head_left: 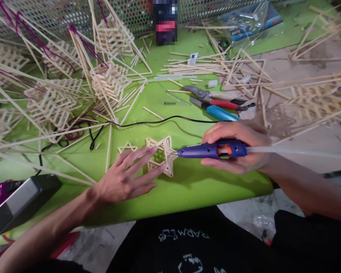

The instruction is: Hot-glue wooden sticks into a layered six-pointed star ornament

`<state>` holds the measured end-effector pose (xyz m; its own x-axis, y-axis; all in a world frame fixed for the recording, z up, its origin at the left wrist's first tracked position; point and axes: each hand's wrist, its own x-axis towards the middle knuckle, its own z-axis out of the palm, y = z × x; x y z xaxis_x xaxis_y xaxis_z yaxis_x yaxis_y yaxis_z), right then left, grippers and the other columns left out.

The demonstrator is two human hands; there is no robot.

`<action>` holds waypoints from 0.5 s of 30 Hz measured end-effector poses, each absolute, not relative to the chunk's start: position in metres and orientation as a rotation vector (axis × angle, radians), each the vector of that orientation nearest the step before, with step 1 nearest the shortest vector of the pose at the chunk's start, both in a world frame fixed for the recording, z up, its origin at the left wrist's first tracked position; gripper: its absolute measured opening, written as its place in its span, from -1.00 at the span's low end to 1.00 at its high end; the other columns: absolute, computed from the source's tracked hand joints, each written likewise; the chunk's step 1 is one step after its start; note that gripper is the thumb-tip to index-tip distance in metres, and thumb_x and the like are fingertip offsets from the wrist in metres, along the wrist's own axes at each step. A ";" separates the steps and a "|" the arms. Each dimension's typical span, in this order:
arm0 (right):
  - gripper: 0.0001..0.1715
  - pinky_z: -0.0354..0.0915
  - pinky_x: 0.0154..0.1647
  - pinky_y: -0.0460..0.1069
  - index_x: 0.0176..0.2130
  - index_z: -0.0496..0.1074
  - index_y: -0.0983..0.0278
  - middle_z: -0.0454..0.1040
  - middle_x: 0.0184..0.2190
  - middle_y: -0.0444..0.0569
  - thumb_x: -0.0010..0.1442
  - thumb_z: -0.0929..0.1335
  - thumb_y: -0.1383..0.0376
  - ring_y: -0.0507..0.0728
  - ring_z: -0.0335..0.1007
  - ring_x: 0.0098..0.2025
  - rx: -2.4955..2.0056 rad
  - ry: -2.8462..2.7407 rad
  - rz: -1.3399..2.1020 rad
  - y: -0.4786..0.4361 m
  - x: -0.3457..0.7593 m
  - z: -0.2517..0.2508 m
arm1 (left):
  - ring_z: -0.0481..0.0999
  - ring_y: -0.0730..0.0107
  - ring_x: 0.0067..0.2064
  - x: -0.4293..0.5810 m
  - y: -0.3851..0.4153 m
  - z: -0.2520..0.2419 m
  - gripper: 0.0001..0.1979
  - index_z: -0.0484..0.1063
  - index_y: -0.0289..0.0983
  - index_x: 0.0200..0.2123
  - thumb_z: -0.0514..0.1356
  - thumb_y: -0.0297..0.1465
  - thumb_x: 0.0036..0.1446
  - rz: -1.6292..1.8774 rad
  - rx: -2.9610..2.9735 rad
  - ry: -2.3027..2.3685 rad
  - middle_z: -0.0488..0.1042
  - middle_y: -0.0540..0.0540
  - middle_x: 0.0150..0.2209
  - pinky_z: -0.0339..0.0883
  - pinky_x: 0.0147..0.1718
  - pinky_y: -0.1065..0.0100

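My right hand (235, 140) is wrapped round a blue hot glue gun (196, 151), with a long translucent glue stick (287, 150) coming out of its back. The gun's nozzle meets the right corner of a layered star made of thin wooden sticks (170, 144). Fingers spread, my left hand (130, 172) rests its fingertips on that star from the left. Partly behind the left hand lies a smaller, flat stick star (127, 147).
Several stacked stick frames (109, 81) with purple string fill the left and back. Red-handled pruning shears (216, 100) and a blue cutter (220, 113) lie behind my right hand. A black cable (165, 120) crosses the green table (147, 204). Loose sticks (196, 68) lie farther back.
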<state>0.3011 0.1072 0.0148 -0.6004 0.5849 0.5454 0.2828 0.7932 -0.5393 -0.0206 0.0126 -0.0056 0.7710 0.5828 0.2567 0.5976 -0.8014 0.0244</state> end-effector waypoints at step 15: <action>-0.51 0.40 -0.54 0.13 -0.20 0.45 0.04 0.57 -0.37 -0.10 -0.12 0.62 0.15 0.20 0.50 -0.43 -0.741 -2.053 0.733 0.105 0.306 0.012 | 0.31 -0.05 0.32 -0.021 0.012 -0.005 -0.32 0.22 -0.09 0.35 0.32 -0.18 0.22 -0.369 -2.915 -0.981 0.21 -0.29 0.38 0.34 0.09 0.04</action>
<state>0.3062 0.1048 0.0120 -0.4951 0.7157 0.4926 0.2420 0.6582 -0.7129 -0.0213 0.0120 -0.0045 0.7711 0.5907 0.2378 0.6011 -0.7985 0.0345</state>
